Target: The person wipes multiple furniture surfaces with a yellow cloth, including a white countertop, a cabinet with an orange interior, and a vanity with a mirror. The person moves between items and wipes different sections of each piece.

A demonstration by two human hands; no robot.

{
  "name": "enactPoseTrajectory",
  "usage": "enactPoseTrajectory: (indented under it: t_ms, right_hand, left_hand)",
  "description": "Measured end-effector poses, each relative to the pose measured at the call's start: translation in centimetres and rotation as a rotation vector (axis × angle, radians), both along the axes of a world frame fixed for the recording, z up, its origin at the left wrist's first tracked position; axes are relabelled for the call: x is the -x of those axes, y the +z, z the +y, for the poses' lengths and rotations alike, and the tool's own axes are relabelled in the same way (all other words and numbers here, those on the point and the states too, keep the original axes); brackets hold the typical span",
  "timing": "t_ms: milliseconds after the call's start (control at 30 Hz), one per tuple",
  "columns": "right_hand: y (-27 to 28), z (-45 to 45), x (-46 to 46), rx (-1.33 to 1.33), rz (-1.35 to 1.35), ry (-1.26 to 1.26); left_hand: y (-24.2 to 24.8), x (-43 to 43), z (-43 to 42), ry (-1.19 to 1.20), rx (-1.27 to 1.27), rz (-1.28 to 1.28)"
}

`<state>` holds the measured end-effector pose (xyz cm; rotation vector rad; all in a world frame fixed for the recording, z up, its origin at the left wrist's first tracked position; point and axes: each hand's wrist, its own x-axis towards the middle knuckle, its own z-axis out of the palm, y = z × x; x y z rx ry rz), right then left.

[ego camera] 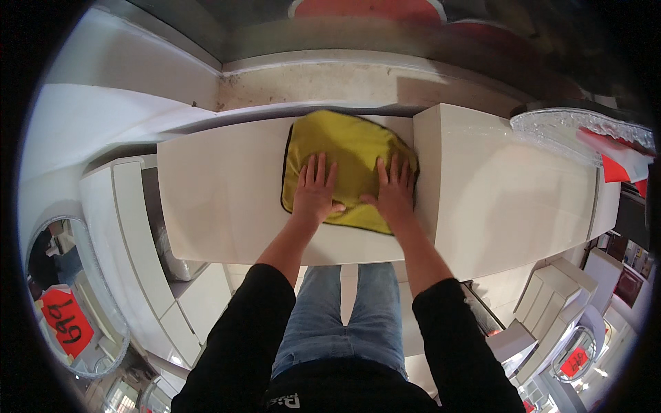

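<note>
A yellow cloth with a dark edging lies spread on the white top of a low cabinet. My left hand rests flat on the cloth's left part, fingers apart and pointing away from me. On its right part lies my right hand, palm down, close to the raised white block. Neither hand grips the fabric; both seem to press on it from above. A few creases run through the cloth near my thumbs.
To the right, the raised glossy unit carries a plastic-wrapped round item near a red sheet. At left stand a white cabinet and an oval mirror with a red handwritten tag. A window ledge runs behind.
</note>
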<state>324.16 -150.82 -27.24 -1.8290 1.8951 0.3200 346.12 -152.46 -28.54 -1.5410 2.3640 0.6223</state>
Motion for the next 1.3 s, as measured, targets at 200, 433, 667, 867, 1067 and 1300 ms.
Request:
enactPoseTrajectory:
  t_ms: [200,433,667,867,1067,1300]
  right_hand:
    - [0.3,11.1,-1.9,-0.086,0.078,-0.045]
    - [0.0,17.5,-0.9,-0.137,0.030,0.059]
    - [1.8,18.5,-0.3,-0.176,-0.080,0.128]
    - [2.9,16.2,-0.4,-0.174,-0.141,0.244]
    - [1.8,10.7,-4.4,-0.127,-0.132,0.293]
    - [0.5,-0.4,-13.0,-0.058,-0.138,0.275]
  left_hand:
    - [0.4,-0.3,10.0,0.055,0.016,0.057]
    - [1.8,0.0,19.5,0.139,-0.089,-0.048]
    - [2.5,0.2,21.4,0.262,-0.160,-0.020]
    - [1.5,0.4,21.0,0.402,-0.032,0.063]
    - [-0.4,-2.9,16.6,0.463,0.046,0.022]
    - [-1.2,-13.6,6.0,0.390,0.208,0.023]
